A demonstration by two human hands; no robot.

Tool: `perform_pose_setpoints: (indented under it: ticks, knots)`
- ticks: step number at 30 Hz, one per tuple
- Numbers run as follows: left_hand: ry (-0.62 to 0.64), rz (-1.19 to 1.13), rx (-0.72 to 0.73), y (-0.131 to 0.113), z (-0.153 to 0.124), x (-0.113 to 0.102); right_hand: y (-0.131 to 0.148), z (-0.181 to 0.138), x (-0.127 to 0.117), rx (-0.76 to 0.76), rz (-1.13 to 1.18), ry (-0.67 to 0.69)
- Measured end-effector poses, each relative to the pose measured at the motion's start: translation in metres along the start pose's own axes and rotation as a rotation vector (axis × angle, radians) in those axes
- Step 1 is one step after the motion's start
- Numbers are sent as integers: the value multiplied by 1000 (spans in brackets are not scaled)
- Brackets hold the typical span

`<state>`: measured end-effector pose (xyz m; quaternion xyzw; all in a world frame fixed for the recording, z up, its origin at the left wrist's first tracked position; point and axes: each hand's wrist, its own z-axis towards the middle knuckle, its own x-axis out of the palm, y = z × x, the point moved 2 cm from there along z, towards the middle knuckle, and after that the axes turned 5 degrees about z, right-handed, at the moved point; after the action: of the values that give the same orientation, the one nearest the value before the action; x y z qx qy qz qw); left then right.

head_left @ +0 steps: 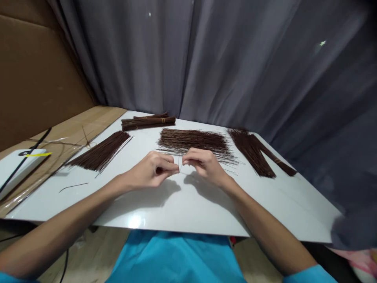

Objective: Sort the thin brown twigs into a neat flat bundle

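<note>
Both hands meet above the middle of the white table, fingertips almost touching. My left hand point(157, 169) is closed in a pinch on a thin brown stick point(178, 158), which points up between the hands. Close beside it, my right hand point(206, 164) is also pinched; whatever lies between its fingertips is too fine to make out. Just behind the hands lies a loose spread of thin brown sticks point(194, 139), their ends fanned to the right. To the left is another dark brown pile of sticks point(101, 153).
Tied bundles point(149, 122) lie at the back of the white table point(176, 208). More sticks point(253, 153) rest at the right. A single bent stick point(73, 186) is at left, near cardboard point(85, 122) and a white box point(20, 165). A grey curtain point(153, 59) hangs behind.
</note>
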<state>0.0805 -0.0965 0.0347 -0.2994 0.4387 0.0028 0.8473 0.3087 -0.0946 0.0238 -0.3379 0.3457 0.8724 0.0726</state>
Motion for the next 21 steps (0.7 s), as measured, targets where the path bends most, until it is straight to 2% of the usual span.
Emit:
perform_pose_setpoints:
  ticks: [2, 4, 6, 9, 15, 18, 21]
  knots:
    - [-55, -137, -39, -8, 1, -5, 2, 1, -4, -39, 106, 13]
    - [-195, -195, -118, -10, 2, -9, 6, 0, -4, -60, 113, -37]
    - [-329, -194, -199, -7, 2, -8, 8, -2, 0, -76, 54, -93]
    - [-403, -151, -268, 2, 3, -1, 8, -7, 8, -83, -81, -120]
    - [-341, 5, -271, 19, 3, 12, 8, -15, 16, -10, -416, -83]
    - [-239, 105, -224, 21, 2, 16, 11, -15, 15, -64, -618, -37]
    - [-144, 170, -187, 21, 2, 19, 11, -14, 12, -96, -670, 4]
